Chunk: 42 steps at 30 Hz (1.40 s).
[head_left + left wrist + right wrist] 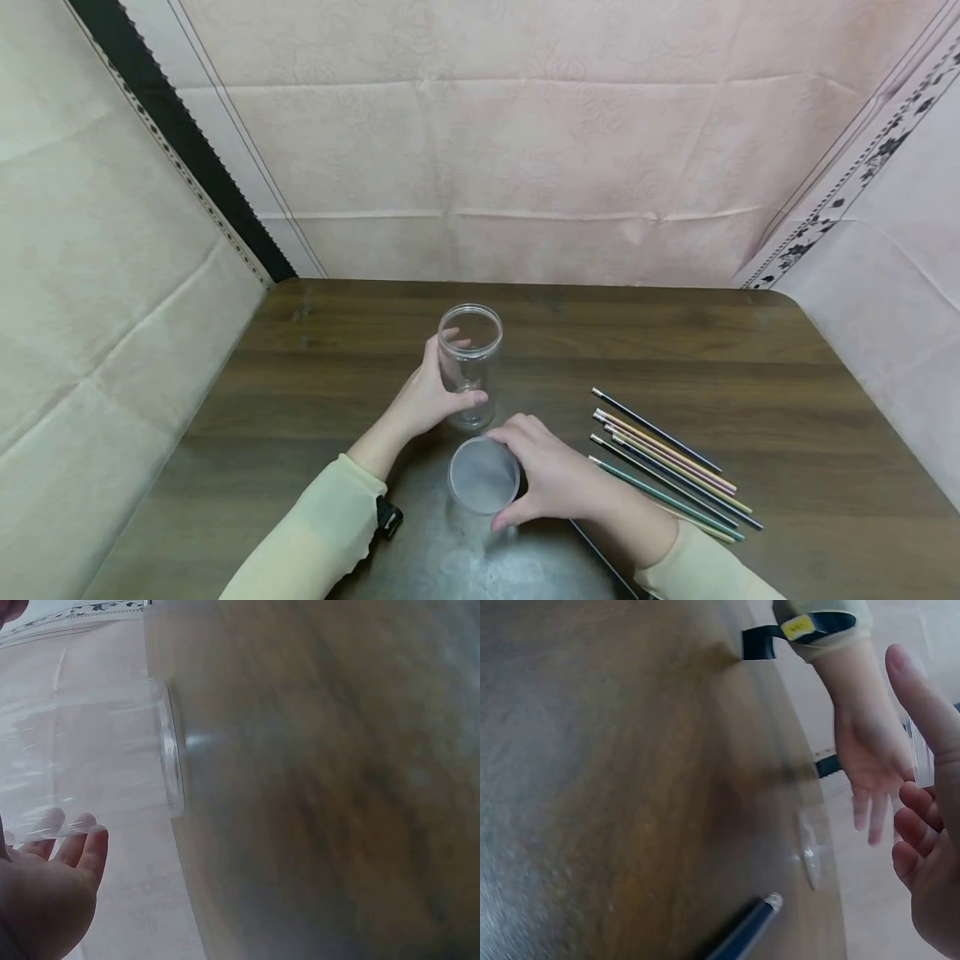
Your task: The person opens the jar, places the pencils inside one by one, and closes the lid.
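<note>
A clear, straight-sided jar point(483, 375) stands upright near the middle of the table. My left hand point(426, 402) grips its side, the thumb across the front and the fingers behind. In the left wrist view the jar point(82, 754) shows its thick base close to the tabletop. Closer to me, my right hand point(551, 475) holds a round translucent lid point(483, 477) by its edge between thumb and fingers. Only a thin edge of the lid point(921, 756) shows in the right wrist view, beside the raised thumb.
Several coloured pencils point(675, 458) with silvery ends lie slanted on the wooden table point(337, 400) to the right. Another dark pencil point(603, 558) is partly under my right forearm. A pale cloth point(525, 167) hangs behind the table, with more cloth at both sides.
</note>
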Tool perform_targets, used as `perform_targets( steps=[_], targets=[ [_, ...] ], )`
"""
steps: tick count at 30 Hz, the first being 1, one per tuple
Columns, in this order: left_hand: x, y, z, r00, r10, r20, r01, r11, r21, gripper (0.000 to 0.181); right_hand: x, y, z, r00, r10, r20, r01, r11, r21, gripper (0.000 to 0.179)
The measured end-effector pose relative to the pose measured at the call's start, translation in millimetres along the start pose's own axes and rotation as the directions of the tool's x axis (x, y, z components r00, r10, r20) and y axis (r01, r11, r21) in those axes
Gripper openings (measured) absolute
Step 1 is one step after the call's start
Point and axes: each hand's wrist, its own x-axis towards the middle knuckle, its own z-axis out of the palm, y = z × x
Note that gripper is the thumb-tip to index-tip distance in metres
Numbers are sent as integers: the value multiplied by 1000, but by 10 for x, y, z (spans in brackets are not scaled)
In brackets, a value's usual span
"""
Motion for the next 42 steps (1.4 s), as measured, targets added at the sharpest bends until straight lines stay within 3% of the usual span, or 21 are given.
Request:
perform_targets(
  steps=[8, 15, 22, 34, 39, 42],
  targets=[
    [24, -1, 54, 1000, 13, 27, -12, 1000, -6, 96, 32, -2, 190, 997, 48, 68, -43, 997, -69, 88],
    [18, -3, 70, 999, 13, 47, -13, 1000, -6, 95, 55, 24, 432, 989, 37, 144, -7, 979, -205, 91],
    [25, 3, 77, 998, 21, 51, -21, 1000, -7, 95, 36, 15, 588, 986, 23, 166, 26, 957, -288, 91],
    [15, -23, 35, 999, 24, 40, -24, 1000, -3, 94, 71, -12, 626, 980, 9, 198, 69, 923, -380, 99],
    [7, -34, 15, 999, 19, 36, -19, 1000, -12, 93, 51, -14, 556, 984, 15, 176, 49, 936, -349, 100],
    [8, -42, 8, 999, 20, 29, -20, 1000, -13, 94, -10, -21, 430, 989, 52, 137, -4, 945, -328, 90]
  ],
)
